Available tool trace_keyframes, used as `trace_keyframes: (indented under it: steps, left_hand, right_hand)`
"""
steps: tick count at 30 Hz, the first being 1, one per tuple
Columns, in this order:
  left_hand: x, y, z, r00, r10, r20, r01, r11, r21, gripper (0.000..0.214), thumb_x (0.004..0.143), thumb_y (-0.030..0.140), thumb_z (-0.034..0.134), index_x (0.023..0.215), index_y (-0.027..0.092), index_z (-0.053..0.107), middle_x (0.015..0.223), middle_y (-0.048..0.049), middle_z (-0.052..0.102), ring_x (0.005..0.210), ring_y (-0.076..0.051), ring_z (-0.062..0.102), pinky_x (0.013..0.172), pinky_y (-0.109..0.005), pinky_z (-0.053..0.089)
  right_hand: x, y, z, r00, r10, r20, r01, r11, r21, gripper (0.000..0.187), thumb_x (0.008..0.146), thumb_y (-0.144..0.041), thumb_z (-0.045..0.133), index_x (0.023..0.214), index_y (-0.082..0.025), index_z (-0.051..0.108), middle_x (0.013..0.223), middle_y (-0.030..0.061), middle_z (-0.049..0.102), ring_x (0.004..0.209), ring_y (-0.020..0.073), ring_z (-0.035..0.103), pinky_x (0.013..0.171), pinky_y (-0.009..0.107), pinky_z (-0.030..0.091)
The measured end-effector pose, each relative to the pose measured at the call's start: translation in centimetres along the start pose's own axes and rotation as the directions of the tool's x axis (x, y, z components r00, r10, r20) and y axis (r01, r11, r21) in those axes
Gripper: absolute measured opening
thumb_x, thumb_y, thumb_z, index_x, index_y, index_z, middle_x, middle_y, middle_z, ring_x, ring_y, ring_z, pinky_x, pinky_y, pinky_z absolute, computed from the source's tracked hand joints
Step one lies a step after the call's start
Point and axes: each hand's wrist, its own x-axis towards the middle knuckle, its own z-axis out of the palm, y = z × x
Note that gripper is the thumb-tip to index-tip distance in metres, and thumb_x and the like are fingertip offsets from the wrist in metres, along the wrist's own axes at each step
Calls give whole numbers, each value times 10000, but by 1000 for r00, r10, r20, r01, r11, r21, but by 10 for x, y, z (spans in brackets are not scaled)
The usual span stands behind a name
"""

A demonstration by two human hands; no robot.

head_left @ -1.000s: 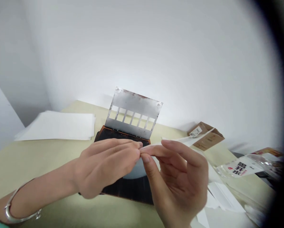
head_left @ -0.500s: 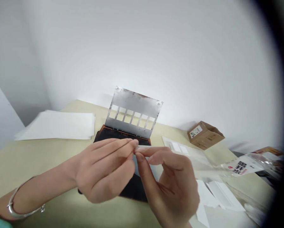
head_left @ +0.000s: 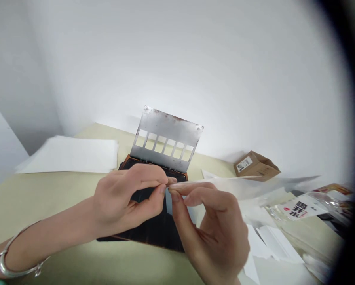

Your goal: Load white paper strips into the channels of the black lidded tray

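Note:
A thin translucent plastic sheet (head_left: 239, 186) is raised above the table, stretching rightward behind my right hand (head_left: 213, 225). My right thumb and index finger pinch its near left edge. At the same corner, my left hand (head_left: 132, 198) has its thumb and forefinger closed in a pinch, the fingertips almost meeting those of the right; the small part between them is mostly hidden. Below both hands lies a black board (head_left: 153, 229) with an orange-brown rim. On it a pale blue piece (head_left: 169, 204) shows between my hands. A metal plate (head_left: 171, 126) with several rectangular cutouts stands tilted up at the board's back.
White paper sheets (head_left: 73, 154) are stacked at the left. An open cardboard box (head_left: 256, 166) stands at the back right, near the wall. Folded white pieces (head_left: 278, 243) and a printed plastic bag (head_left: 298, 206) lie to the right on the pale yellow table (head_left: 55, 202).
My left hand has rolled, so its thumb and finger pinch now show. The translucent sheet has risen off the table on the right. My right hand has stayed nearly in place.

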Motion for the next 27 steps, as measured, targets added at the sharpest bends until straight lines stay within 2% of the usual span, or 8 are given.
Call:
trace_keyframes:
  steps: [3, 10, 15, 17, 19, 22, 24, 27]
  left_hand:
    - [-3, -2, 2, 992, 103, -65, -97, 990, 100, 180, 842, 163, 566, 958, 297, 537, 868, 103, 703, 731, -65, 702, 684, -95, 550]
    - [-7, -11, 6, 1000, -11, -3, 11, 993, -116, 222, 859, 161, 570, 1007, 314, 507, 920, 97, 697, 778, -93, 705, 663, -164, 563]
    - [-2, -20, 10, 999, -38, 31, 42, 991, -127, 287, 860, 141, 591, 1072, 294, 472, 847, 88, 729, 744, -93, 691, 614, -177, 527]
    - [1, -24, 11, 993, -87, 78, 101, 974, -201, 252, 889, 168, 577, 1078, 283, 455, 856, 83, 733, 739, -89, 691, 626, -172, 528]
    - [3, -28, 12, 975, -169, 147, 210, 917, -340, 209, 911, 197, 564, 1066, 276, 450, 872, 77, 733, 763, -88, 690, 651, -170, 533]
    - [7, -30, 15, 927, -291, 238, 375, 754, -539, 155, 916, 199, 554, 1027, 250, 459, 850, 62, 729, 772, -89, 681, 709, -189, 553]
    - [9, -31, 18, 895, -354, 270, 445, 677, -587, 128, 904, 181, 555, 993, 225, 474, 812, 50, 720, 720, -90, 674, 711, -209, 568]
    - [12, -34, 24, 856, -419, 304, 515, 632, -579, 98, 891, 193, 559, 964, 205, 495, 758, 40, 698, 686, -107, 675, 699, -239, 593]
  right_hand:
    - [0, 0, -2, 1000, 8, 19, -8, 1000, 2, 349, 766, 82, 545, 965, -204, 518, 903, 12, 645, 850, 136, 619, 775, 301, 525]
    - [-1, 0, -4, 999, 9, 50, -7, 999, -39, 325, 784, 59, 541, 978, -198, 495, 860, 6, 617, 754, 120, 562, 758, 318, 517]
    - [2, 4, -6, 989, -34, 145, 70, 966, -249, 251, 825, 8, 529, 942, -210, 486, 864, 2, 623, 850, 134, 608, 751, 278, 494]
    - [3, 5, -6, 984, -43, 173, 95, 948, -305, 221, 830, -4, 523, 928, -199, 485, 860, 3, 623, 842, 125, 608, 728, 257, 478]
    - [5, 5, -6, 984, -25, 176, 80, 946, -314, 207, 831, -9, 509, 930, -190, 483, 836, 2, 612, 782, 114, 585, 688, 252, 462]
    - [8, 7, -4, 986, 11, 164, 44, 944, -328, 184, 827, -23, 485, 912, -185, 471, 788, -5, 575, 707, 107, 530, 617, 252, 421]
    - [10, 9, -4, 986, 28, 163, 29, 942, -334, 173, 825, -37, 462, 896, -195, 460, 776, -13, 562, 678, 106, 510, 595, 253, 401]
    - [13, 18, -4, 977, 113, 178, -54, 951, -305, 168, 826, -63, 436, 896, -214, 459, 791, -15, 571, 703, 123, 535, 642, 269, 420]
